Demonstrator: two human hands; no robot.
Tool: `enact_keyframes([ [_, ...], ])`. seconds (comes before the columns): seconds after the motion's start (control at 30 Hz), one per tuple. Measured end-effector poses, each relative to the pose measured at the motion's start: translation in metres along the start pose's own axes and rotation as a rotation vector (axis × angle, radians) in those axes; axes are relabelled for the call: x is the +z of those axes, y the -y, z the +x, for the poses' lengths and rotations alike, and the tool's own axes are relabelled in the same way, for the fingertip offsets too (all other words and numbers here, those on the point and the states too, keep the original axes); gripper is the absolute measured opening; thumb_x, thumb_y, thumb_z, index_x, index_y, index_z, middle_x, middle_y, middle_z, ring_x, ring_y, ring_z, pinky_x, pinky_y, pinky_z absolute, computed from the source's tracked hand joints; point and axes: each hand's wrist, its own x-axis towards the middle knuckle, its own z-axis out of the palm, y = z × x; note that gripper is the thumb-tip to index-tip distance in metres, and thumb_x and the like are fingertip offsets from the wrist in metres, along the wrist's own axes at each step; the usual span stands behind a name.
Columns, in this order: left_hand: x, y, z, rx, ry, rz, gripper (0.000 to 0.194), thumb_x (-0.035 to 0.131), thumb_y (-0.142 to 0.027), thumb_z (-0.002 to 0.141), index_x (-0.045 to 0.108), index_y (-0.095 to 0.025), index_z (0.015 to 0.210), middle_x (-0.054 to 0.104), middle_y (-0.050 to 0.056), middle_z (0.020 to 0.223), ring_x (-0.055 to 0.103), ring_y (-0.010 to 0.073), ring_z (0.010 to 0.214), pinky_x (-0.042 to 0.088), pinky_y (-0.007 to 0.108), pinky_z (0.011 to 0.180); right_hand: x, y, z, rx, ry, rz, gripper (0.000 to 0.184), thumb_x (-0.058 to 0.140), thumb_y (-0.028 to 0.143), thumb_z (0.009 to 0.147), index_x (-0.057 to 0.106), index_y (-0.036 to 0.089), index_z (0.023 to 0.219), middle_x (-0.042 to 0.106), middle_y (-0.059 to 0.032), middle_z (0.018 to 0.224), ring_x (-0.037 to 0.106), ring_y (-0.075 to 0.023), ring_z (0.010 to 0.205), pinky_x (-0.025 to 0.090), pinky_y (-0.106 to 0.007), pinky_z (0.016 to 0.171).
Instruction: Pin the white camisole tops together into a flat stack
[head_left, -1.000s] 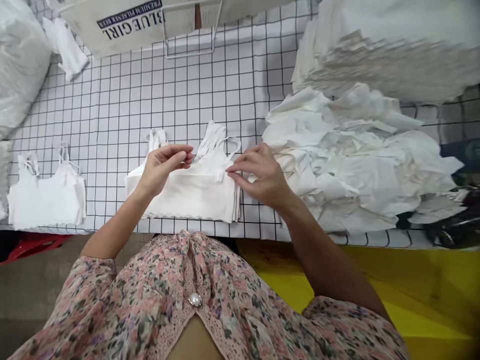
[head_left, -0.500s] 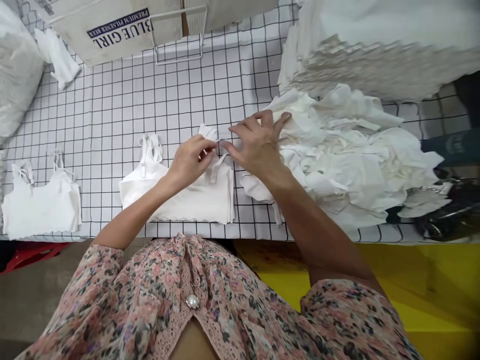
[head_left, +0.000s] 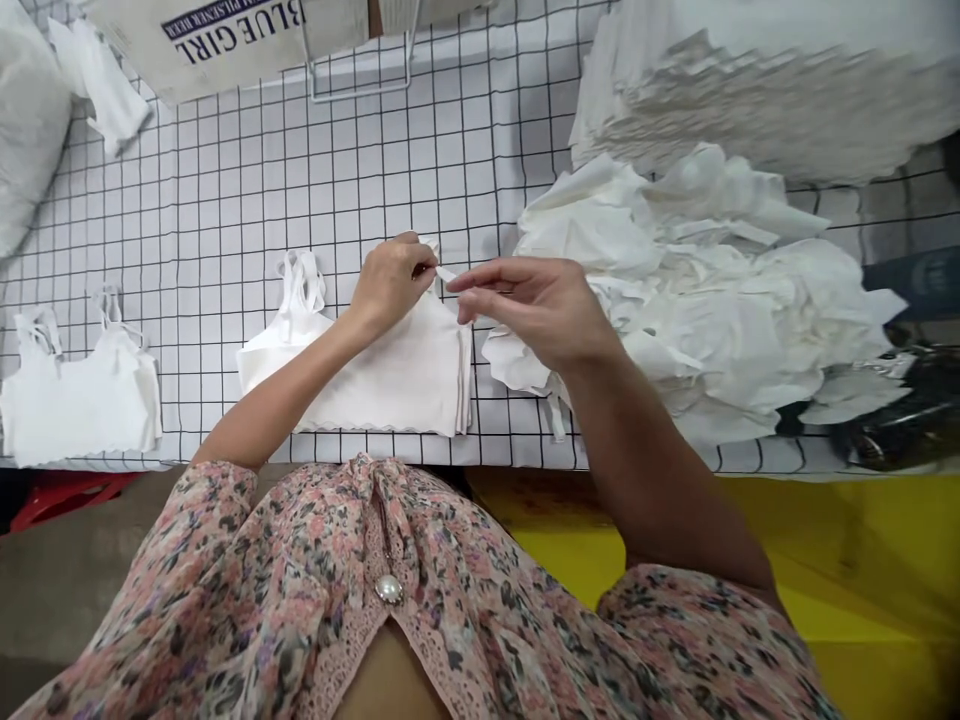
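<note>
A stack of white camisole tops lies flat in front of me, straps pointing away. Above its right shoulder, my left hand pinches a thin white shoulder strap between thumb and fingers. The strap's short end sticks out to the right, close by the fingertips of my right hand. That hand hovers with thumb and forefinger apart, and nothing shows between them. Looped straps stand up at the stack's left shoulder. Part of the top layer is hidden under my left forearm.
Crumpled white garments heap up on the right, with a tall stack of white cloth behind. Another pile of camisoles lies far left. A carton and a wire rack stand at the back of the checked table.
My right hand has turned from palm-down with fingers spread to side-on, thumb and forefinger apart by the strap. My left hand has shifted slightly away from me, still pinching. The view has tilted slightly.
</note>
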Motion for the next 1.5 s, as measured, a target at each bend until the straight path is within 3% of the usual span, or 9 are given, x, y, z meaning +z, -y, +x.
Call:
enact_keyframes([
  [0.17,-0.010,-0.001,-0.008,-0.041,-0.050,-0.148,0.022,0.063,-0.005,0.092,0.080,-0.019,0.094,0.077,0.006,0.100,0.069,0.0176,0.085,0.057,0.036,0.086,0.002,0.017,-0.025,0.162,0.137,0.343,0.019,0.090,0.040,0.087,0.090,0.028,0.102,0.085,-0.0048,0.102,0.080,-0.0200,0.091,0.067,-0.040,0.088],
  [0.27,-0.026,-0.013,-0.033,-0.147,-0.115,-0.454,0.023,0.058,-0.016,0.103,0.077,-0.020,0.116,0.079,0.008,0.114,0.075,0.0184,0.102,0.061,0.037,0.099,0.010,0.015,-0.025,0.234,0.159,0.501,0.031,0.093,0.041,0.085,0.088,0.031,0.114,0.084,-0.0061,0.125,0.081,-0.0259,0.111,0.070,-0.037,0.078],
  [0.47,-0.037,-0.035,-0.085,-0.572,0.211,-1.228,0.038,0.047,-0.038,0.113,0.079,-0.018,0.109,0.085,0.011,0.115,0.081,0.0205,0.112,0.064,0.040,0.112,0.021,0.010,-0.013,0.257,0.136,0.527,0.033,0.086,0.034,0.089,0.083,0.030,0.122,0.078,-0.0050,0.142,0.074,-0.0285,0.132,0.073,-0.037,0.078],
  [0.6,-0.030,-0.036,-0.094,-0.614,0.268,-1.386,0.019,0.068,-0.025,0.101,0.084,-0.018,0.108,0.085,0.010,0.121,0.083,0.0212,0.112,0.064,0.041,0.114,0.028,0.006,-0.007,0.214,0.086,0.483,0.037,0.079,0.034,0.088,0.081,0.029,0.124,0.077,-0.0058,0.143,0.072,-0.0326,0.137,0.074,-0.042,0.076],
  [0.83,-0.025,-0.038,-0.103,-0.664,0.149,-1.338,0.021,0.094,-0.028,0.085,0.086,-0.017,0.102,0.087,0.008,0.105,0.085,0.0181,0.097,0.069,0.037,0.103,0.025,-0.007,-0.005,0.109,0.040,0.259,0.040,0.070,0.044,0.095,0.077,0.031,0.132,0.078,-0.0059,0.140,0.076,-0.0318,0.129,0.074,-0.049,0.084],
  [1.03,-0.029,-0.037,-0.106,-0.701,0.019,-1.237,0.020,0.096,-0.022,0.081,0.084,-0.017,0.097,0.083,0.001,0.086,0.082,0.0130,0.083,0.069,0.033,0.094,0.022,-0.008,-0.017,-0.202,-0.216,-0.433,0.031,0.064,0.046,0.103,0.083,0.031,0.122,0.081,-0.0106,0.124,0.076,-0.0322,0.117,0.066,-0.059,0.104],
  [1.27,-0.032,-0.042,-0.101,-0.682,-0.007,-1.228,0.019,0.093,-0.026,0.085,0.081,-0.020,0.098,0.082,-0.002,0.090,0.079,0.0100,0.081,0.067,0.031,0.092,0.042,-0.006,-0.031,-0.290,-0.161,-0.397,0.023,0.068,0.048,0.102,0.078,0.027,0.105,0.077,-0.0091,0.100,0.074,-0.0265,0.092,0.067,-0.048,0.084],
  [1.4,-0.036,-0.042,-0.101,-0.493,0.037,-1.050,0.024,0.093,-0.035,0.086,0.078,-0.020,0.098,0.080,0.001,0.094,0.079,0.0135,0.087,0.067,0.034,0.091,0.035,-0.001,-0.025,-0.356,-0.030,-0.514,0.041,0.059,0.048,0.107,0.071,0.028,0.140,0.073,-0.0130,0.144,0.065,-0.0331,0.138,0.054,-0.058,0.120],
  [1.5,-0.042,-0.043,-0.102,-0.280,-0.018,-0.852,0.026,0.091,-0.037,0.090,0.071,-0.022,0.094,0.076,0.001,0.094,0.076,0.0133,0.087,0.065,0.033,0.086,0.024,0.000,-0.014,-0.401,0.187,-0.487,0.048,0.058,0.051,0.108,0.068,0.029,0.149,0.076,-0.0100,0.139,0.059,-0.0319,0.146,0.048,-0.058,0.127],
])
